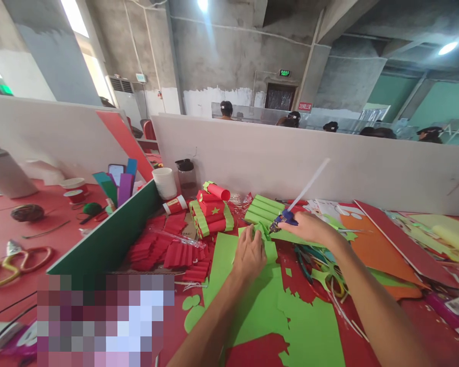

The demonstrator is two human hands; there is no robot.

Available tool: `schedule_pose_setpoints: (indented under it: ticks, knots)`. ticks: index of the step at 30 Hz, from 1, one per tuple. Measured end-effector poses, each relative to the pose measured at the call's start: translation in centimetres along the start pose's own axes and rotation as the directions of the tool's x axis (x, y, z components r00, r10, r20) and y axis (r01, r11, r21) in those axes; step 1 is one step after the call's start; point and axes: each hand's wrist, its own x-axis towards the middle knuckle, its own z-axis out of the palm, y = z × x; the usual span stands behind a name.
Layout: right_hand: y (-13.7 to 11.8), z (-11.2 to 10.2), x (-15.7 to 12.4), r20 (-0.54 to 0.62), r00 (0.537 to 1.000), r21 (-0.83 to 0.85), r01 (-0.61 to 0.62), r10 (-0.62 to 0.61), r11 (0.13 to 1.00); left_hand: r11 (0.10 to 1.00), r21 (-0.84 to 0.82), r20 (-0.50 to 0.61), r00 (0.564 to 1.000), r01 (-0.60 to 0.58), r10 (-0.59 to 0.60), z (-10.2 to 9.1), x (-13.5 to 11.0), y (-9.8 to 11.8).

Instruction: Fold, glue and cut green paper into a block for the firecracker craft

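My right hand [308, 225] is wrapped round a blue hot glue gun [286, 218], and a long translucent glue stick [309, 183] juts up from its back end. The gun's nozzle points down left, close to a folded green paper piece [265, 232]. My left hand [249, 252] has its fingers bent together on that piece; the fingertips are partly hidden. Beneath both lie green paper sheets [309, 326], some with jagged cut edges. Just behind is a row of rolled green paper tubes [265, 209]. A red and green paper model [214, 211] with a star stands left of them.
Pleated red paper pieces [183, 255] lie to the left, beside a green divider [110, 229]. Stacked paper cups [164, 183] and a lidded bottle [186, 176] stand behind. Scissors [338, 290] and scraps are at right, near orange sheets [371, 255]. A white partition [290, 158] closes the back.
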Motion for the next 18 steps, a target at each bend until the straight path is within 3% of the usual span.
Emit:
schedule_pose_setpoints:
  ticks: [2, 4, 7, 9, 11, 14, 18]
  knots:
    - [1.2, 0.6, 0.2, 0.019, 0.999, 0.224, -0.047, 0.043, 0.974, 1.0, -0.023, -0.005, 1.0, 0.009, -0.009, 0.1, 0.0, -0.1]
    - [2.0, 1.9, 0.6, 0.045, 0.996, 0.531, -0.086, 0.074, 0.843, 0.999, -0.033, -0.005, 1.0, 0.015, -0.015, 0.2, 0.0, -0.1]
    - [1.9, 4.7, 1.1, 0.029, 0.989, 0.901, -0.09, 0.148, 0.425, 1.0, -0.022, 0.001, 1.0, 0.019, -0.019, 0.2, 0.0, -0.1]
    - [0.9, 6.8, 1.4, 0.055, 0.987, 0.979, -0.083, 0.154, 0.184, 1.0, -0.019, 0.002, 1.0, 0.014, -0.014, 0.2, 0.0, -0.2]
    - [-0.3, 8.5, 1.6, 0.096, 0.987, 0.995, -0.1, 0.128, 0.027, 1.0, -0.02, 0.0, 1.0, 0.003, -0.003, 0.1, 0.0, -0.3]
    - [-1.7, 10.0, 1.7, 0.117, 0.988, 0.991, -0.109, 0.106, -0.074, 1.0, -0.008, -0.008, 1.0, -0.006, 0.006, 0.1, 0.0, -0.3]
    - [-2.0, 10.7, 1.7, 0.125, 0.983, 0.986, -0.107, 0.138, -0.129, 1.0, 0.0, -0.015, 1.0, 0.0, 0.0, 0.0, 0.0, -0.3]
